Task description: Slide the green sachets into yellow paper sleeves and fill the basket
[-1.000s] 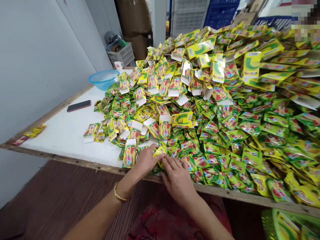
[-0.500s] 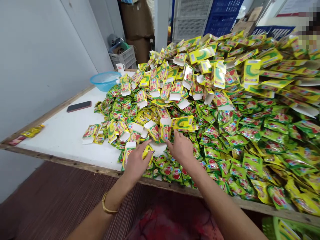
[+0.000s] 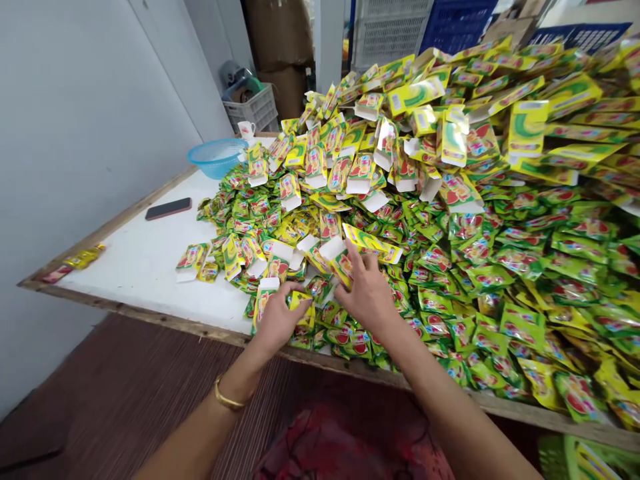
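Note:
My left hand (image 3: 280,319) is at the near edge of the table, with its thumb and forefinger closed around a yellow sachet (image 3: 302,309). Against the back of that hand stands a small open carton (image 3: 263,297), its white flap up; whether hidden fingers also touch it I cannot tell. My right hand (image 3: 369,292) pinches a yellow-and-green carton (image 3: 342,261), tilted, its white flap towards the left. Just beyond the right fingers lies another yellow carton (image 3: 375,245). Green watermelon-print sachets (image 3: 345,337) lie around both hands.
A large heap of open cartons (image 3: 415,97) rises at the back and right, over many sachets. On the white tabletop (image 3: 135,267) are a phone (image 3: 169,208), a blue basin (image 3: 216,157) and a cup (image 3: 247,130). A wooden rim (image 3: 165,321) edges the table. A green basket (image 3: 555,457) stands below right.
The carton at my right hand has gone from upright to tilted, and my right forefinger now reaches over it. My left hand stays by the same sachet. The view has shifted slightly.

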`<state>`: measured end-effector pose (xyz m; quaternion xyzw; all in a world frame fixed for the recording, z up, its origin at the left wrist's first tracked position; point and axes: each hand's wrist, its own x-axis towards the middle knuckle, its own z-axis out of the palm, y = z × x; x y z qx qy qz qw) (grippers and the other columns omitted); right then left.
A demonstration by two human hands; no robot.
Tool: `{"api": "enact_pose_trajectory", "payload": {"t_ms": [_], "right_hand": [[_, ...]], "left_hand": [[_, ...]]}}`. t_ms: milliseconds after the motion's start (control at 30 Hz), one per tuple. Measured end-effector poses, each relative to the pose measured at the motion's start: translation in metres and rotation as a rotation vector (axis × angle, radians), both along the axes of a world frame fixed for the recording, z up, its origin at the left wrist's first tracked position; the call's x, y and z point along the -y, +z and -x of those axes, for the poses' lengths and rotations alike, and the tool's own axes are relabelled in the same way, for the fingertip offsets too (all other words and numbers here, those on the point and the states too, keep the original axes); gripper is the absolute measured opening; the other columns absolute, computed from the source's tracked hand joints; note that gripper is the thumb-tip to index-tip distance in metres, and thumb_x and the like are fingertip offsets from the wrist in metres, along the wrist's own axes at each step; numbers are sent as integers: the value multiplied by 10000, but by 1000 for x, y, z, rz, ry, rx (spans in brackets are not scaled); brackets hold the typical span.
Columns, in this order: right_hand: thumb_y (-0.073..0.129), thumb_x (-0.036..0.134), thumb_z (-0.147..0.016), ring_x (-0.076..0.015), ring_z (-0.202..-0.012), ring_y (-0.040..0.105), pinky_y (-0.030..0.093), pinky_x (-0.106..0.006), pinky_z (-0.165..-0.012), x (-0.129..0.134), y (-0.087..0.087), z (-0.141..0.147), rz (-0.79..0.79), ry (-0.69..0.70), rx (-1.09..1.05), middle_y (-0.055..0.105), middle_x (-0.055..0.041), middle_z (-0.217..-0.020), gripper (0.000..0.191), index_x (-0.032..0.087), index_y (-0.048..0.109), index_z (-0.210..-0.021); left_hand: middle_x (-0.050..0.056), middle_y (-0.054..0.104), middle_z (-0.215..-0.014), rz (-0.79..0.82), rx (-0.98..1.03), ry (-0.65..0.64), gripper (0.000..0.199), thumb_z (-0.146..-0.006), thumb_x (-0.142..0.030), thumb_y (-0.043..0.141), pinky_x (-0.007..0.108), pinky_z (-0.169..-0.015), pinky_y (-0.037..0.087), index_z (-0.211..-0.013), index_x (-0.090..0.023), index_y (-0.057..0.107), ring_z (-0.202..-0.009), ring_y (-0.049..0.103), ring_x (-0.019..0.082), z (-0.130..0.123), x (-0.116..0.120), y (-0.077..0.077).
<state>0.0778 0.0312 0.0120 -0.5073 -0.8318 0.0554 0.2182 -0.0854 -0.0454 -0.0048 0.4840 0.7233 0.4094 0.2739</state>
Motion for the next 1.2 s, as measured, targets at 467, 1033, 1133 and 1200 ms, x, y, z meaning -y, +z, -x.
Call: {"api": "enact_pose_trajectory", "payload": {"t_ms": [467, 1033, 1133, 1200], "right_hand": [[513, 403, -851, -221, -883, 494, 375, -322, -728, 58, -50, -30, -246, 46, 29, 522, -105, -1028, 527, 236, 439, -1345], [553, 412, -840, -213, -892, 490, 357, -319, -733, 58, -55, -35, -295, 114, 11, 536, -96, -1032, 541, 249, 448, -1345], [526, 413, -856, -212, -882, 485, 358, -324, -736, 58, -55, -36, -298, 132, 22, 531, -98, -1050, 536, 263, 428, -1361], [531, 409, -852, -217, -888, 485, 369, -331, -749, 58, -55, -36, -275, 129, 21, 529, -100, -1060, 544, 273, 419, -1367]], "left_hand": [[33, 657, -917, -300, -28, 54, 174, -779, -294, 565, 289, -841, 465, -908, -178, 580, -891, 594, 167, -50, -20, 11], [43, 734, -953, 112, -154, -427, 274, -748, -228, 525, 351, -845, 504, -930, -176, 722, -896, 660, 231, -18, -30, 31], [37, 732, -875, 93, -291, -531, 255, -758, -189, 487, 338, -824, 490, -822, -193, 734, -853, 652, 223, -24, -31, 31], [41, 721, -852, 70, -298, -570, 238, -752, -161, 483, 324, -826, 477, -770, -188, 720, -845, 642, 211, -28, -31, 30]]}}
